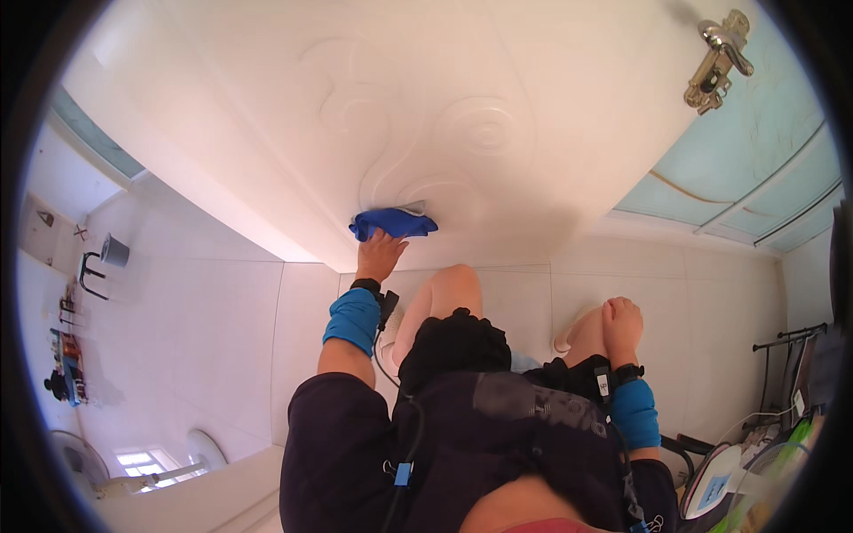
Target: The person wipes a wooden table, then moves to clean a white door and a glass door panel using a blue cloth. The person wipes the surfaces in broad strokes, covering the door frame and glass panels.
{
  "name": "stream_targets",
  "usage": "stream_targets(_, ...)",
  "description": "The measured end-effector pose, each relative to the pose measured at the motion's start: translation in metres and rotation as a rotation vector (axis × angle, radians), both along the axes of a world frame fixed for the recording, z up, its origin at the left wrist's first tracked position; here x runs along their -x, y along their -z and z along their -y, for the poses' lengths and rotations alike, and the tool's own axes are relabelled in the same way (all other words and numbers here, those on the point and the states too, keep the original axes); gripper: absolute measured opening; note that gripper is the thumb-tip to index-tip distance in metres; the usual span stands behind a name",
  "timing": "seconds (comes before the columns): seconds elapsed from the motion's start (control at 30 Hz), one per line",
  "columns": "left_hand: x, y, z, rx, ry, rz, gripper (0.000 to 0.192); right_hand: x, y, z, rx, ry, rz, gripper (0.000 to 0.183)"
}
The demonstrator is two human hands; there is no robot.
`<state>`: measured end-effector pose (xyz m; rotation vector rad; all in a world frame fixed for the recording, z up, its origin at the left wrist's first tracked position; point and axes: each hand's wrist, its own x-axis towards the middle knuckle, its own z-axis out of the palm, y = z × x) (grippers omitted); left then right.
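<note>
My left hand (pixel 381 256) presses a blue cloth (pixel 394 222) against the lower part of a white door (pixel 413 146). The cloth is bunched, and a grey corner of it shows at the top right. Curved relief lines are moulded into the door's face around and above the cloth. My right hand (pixel 623 326) rests on my right knee with its fingers draped over it and holds nothing. Both forearms wear blue sleeves, with a dark band at each wrist.
A metal door handle (pixel 723 50) juts out at the upper right. Beyond the door edge are pale blue panels (pixel 726 160). A floor fan (pixel 713 483) stands at lower right, another fan (pixel 203 450) at lower left. A grey bucket (pixel 114 250) sits far left on the tiled floor (pixel 193 320).
</note>
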<state>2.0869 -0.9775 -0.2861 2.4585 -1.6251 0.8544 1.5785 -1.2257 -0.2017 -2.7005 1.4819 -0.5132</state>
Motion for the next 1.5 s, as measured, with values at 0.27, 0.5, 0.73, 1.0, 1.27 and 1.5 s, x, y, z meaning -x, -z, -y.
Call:
stream_targets(0.27, -0.044, -0.186, 0.039, 0.531, -0.038, 0.543, 0.051, -0.02, -0.003, 0.009, -0.001, -0.029, -0.075, 0.018)
stream_targets(0.5, -0.102, -0.433, 0.05, 1.089, -0.189, 0.827, 0.061, -0.028, -0.001, 0.017, 0.019, -0.037, -0.084, 0.019)
stream_targets(0.73, -0.089, -0.376, 0.051, 1.224, -0.161, 0.223, 0.079, -0.022, -0.002, 0.026, -0.021, -0.023, -0.079, 0.019)
stream_targets(1.0, -0.045, -0.158, 0.07, 1.237, -0.384, -0.18, 0.072, -0.011, 0.0, 0.035, -0.018, -0.02, -0.074, 0.021)
stream_targets(1.27, -0.076, 0.038, 0.063, -0.115, -0.868, -0.74, 0.07, -0.006, 0.0, 0.036, -0.011, -0.009, -0.064, 0.02)
stream_targets(1.5, -0.161, 0.018, 0.023, 0.418, -1.23, -0.754, 0.066, 0.0, 0.001, 0.036, 0.008, -0.007, -0.012, 0.018)
